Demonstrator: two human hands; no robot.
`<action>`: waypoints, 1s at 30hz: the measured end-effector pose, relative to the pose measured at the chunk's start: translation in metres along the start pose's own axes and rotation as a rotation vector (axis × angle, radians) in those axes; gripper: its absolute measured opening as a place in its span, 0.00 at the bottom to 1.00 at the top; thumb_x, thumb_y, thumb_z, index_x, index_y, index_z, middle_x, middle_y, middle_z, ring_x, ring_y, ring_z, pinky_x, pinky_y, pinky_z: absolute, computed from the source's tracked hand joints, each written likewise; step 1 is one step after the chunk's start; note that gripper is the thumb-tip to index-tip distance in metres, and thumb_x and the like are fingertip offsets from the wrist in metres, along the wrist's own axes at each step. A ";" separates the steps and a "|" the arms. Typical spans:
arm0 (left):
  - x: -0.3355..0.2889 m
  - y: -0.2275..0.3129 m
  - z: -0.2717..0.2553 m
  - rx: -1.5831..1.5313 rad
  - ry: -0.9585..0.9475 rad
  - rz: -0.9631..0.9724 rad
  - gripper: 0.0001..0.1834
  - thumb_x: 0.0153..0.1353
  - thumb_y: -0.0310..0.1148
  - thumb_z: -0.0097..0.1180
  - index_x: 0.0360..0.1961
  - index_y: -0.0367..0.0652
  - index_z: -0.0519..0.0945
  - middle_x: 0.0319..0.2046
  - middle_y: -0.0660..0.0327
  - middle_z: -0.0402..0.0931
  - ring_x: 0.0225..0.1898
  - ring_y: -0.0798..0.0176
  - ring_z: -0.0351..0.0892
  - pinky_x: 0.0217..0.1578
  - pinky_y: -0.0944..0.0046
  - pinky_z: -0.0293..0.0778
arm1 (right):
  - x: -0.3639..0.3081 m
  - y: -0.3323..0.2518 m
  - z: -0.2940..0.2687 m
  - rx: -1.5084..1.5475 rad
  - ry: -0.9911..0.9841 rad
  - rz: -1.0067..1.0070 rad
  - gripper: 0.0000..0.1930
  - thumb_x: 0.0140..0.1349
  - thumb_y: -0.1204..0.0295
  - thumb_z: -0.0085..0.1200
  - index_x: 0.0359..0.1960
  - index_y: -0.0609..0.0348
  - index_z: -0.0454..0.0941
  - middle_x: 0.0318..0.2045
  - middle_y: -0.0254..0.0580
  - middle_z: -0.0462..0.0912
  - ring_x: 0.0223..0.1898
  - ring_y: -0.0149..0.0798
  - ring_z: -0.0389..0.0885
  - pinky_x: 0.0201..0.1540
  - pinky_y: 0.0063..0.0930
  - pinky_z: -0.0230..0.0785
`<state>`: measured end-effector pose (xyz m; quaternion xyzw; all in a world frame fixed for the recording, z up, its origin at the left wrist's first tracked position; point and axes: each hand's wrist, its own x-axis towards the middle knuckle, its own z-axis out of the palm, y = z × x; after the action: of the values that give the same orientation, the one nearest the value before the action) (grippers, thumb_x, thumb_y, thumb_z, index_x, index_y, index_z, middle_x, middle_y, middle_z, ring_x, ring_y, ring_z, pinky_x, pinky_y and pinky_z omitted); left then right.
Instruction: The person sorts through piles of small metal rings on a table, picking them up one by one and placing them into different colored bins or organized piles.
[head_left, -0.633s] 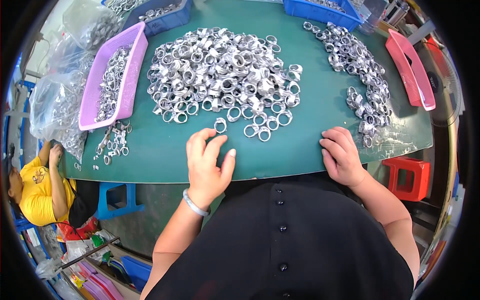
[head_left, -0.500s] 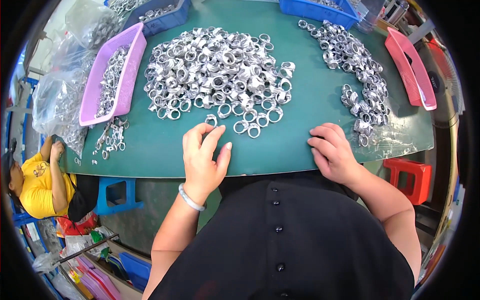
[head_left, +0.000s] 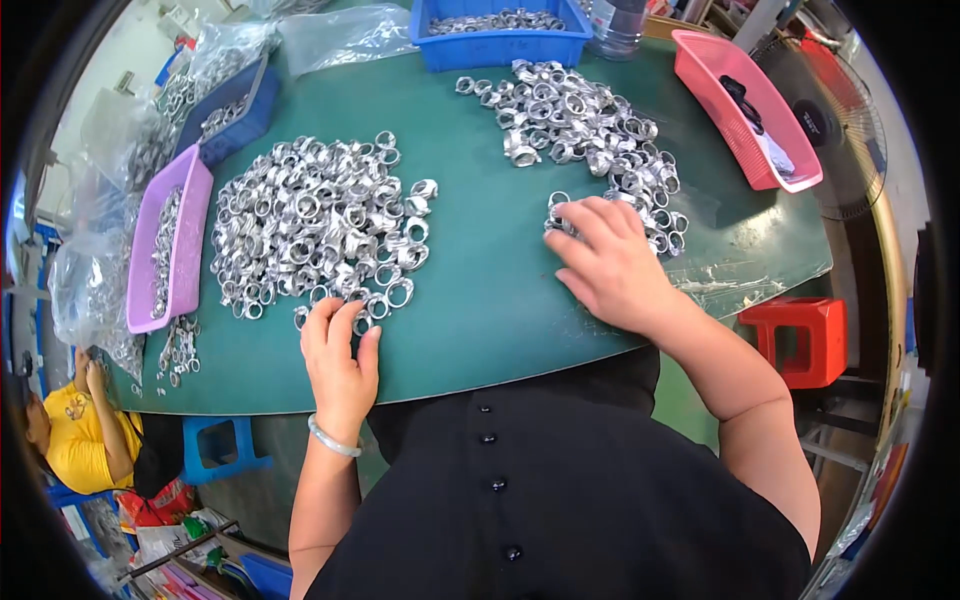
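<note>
Fingers (head_left: 590,226) overlap edges of both ring piles (head_left: 310,215), open green tabletop (head_left: 470,240) between.

Both hands (head_left: 338,370) are at piles of metal rings (head_left: 310,206).

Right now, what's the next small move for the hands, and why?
Probably curl the right hand around the rings by its fingertips: they lie within reach beside the right pile, and its thumb and fingers look spread.
</note>
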<state>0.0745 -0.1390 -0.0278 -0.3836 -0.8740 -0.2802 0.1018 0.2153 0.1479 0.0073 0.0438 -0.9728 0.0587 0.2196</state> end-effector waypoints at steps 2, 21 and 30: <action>0.001 0.000 0.002 0.008 0.017 0.007 0.19 0.48 0.26 0.59 0.44 0.38 0.74 0.45 0.51 0.68 0.46 0.49 0.67 0.48 0.55 0.63 | -0.012 0.015 0.002 0.031 -0.029 0.043 0.17 0.44 0.72 0.59 0.39 0.56 0.74 0.46 0.43 0.70 0.49 0.46 0.66 0.51 0.41 0.58; -0.004 -0.017 -0.009 -0.056 0.082 -0.050 0.17 0.46 0.23 0.60 0.40 0.38 0.75 0.38 0.53 0.72 0.42 0.50 0.71 0.44 0.59 0.68 | 0.004 0.032 0.010 -0.266 -0.116 0.070 0.18 0.50 0.72 0.54 0.45 0.60 0.71 0.47 0.43 0.74 0.55 0.47 0.66 0.57 0.44 0.55; -0.004 -0.023 -0.011 -0.094 0.077 -0.030 0.08 0.46 0.23 0.59 0.30 0.39 0.75 0.33 0.58 0.73 0.37 0.54 0.71 0.40 0.60 0.67 | 0.037 -0.022 0.011 0.064 -0.157 -0.034 0.20 0.47 0.72 0.58 0.44 0.59 0.72 0.49 0.47 0.70 0.53 0.50 0.66 0.54 0.43 0.57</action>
<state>0.0602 -0.1604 -0.0296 -0.3638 -0.8611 -0.3368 0.1131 0.1800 0.1226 0.0152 0.0716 -0.9838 0.0823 0.1420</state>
